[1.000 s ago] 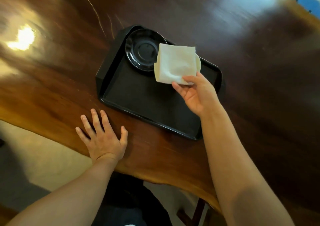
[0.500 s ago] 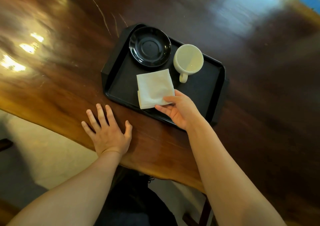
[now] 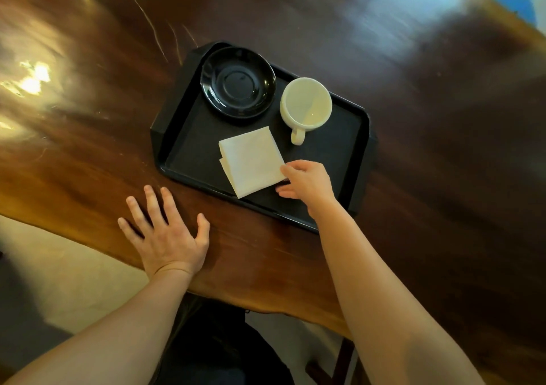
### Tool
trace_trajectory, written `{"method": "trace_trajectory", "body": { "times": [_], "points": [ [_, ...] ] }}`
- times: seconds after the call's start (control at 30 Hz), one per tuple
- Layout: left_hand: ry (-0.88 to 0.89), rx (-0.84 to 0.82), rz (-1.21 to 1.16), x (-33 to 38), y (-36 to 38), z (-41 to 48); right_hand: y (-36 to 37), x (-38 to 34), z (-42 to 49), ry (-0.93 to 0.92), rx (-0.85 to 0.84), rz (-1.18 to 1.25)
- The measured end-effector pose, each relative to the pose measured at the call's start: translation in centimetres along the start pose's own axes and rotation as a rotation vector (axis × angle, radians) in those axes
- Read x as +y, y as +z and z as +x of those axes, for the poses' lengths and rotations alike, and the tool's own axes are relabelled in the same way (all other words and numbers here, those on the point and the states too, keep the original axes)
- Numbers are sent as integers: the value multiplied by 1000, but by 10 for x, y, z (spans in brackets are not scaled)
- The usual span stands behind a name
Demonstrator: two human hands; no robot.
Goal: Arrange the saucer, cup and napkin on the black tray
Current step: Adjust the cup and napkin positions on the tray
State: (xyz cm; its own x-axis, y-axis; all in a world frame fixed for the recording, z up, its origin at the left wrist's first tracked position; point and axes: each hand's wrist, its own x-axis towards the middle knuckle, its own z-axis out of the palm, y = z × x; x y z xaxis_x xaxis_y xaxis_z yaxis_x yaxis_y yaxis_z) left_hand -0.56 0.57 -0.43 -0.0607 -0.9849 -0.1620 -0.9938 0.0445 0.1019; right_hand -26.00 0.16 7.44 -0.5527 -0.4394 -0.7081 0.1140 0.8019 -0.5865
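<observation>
The wooden table (image 3: 413,148) is being used as the work surface; the black tray (image 3: 339,166) is being carried on it near the front edge. All task items are being held by the tray.

Saucer (image 3: 238,82): black, glossy, being kept at the tray's far-left corner, flat. Judged stiff, fragile and slippery; best taken by the rim w/ thumb on top.

Cup (image 3: 306,102): pale, upright, empty, being seated on the tray floor just beside the saucer, not on it; handle (image 3: 297,137) is being pointed toward the person. Judged rigid, breakable, moderately heavy; to be gripped at the handle or round the body.

Napkin (image 3: 251,161): white, folded square, being laid flat at the tray's near-centre, one corner reaching the near rim. Judged light, soft, easily shifted or unfolded; to be pinched at an edge/corner, not pushed.

Right hand (image 3: 307,182): fingers are being kept loosely apart at the napkin's right corner, approx. touching it; a closed pinch is not being shown.

Left hand (image 3: 168,234): is being pressed flat on the table, fingers spread, nothing held, well apart from the tray.
</observation>
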Motion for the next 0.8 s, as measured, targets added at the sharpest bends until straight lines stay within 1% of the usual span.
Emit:
{"method": "trace_trajectory", "body": {
  "times": [0.07, 0.13, 0.2, 0.27, 0.33, 0.4, 0.5, 0.67, 0.8],
  "points": [
    [-2, -5, 5, 0, -1, 0, -12, 0, 1, -44, 133, -24],
    [-2, -4, 4, 0, -1, -1, -20, -3, 5, -84, 205, 65],
    [-3, -4, 1, 1, -1, -1, -22, -10, 7, -86, 165, 233],
    [-7, -1, 4, 1, 0, -1, -19, -20, 8, -62, 76, 380],
    [-4, 4, 5, 0, 1, 0, -15, -26, 10, -14, 3, 466],
    [-4, 12, -2, 0, 2, 0, -13, -29, 13, 31, -22, 509],
    [-9, 20, -5, 0, 3, 0, -14, -33, 19, 64, -13, 547],
    [-8, 16, -4, -1, 4, 0, -20, -35, 26, 118, 80, 571],
    [-5, 17, -8, -2, 5, 0, -29, -29, 26, 130, 122, 609]
  ]
}}
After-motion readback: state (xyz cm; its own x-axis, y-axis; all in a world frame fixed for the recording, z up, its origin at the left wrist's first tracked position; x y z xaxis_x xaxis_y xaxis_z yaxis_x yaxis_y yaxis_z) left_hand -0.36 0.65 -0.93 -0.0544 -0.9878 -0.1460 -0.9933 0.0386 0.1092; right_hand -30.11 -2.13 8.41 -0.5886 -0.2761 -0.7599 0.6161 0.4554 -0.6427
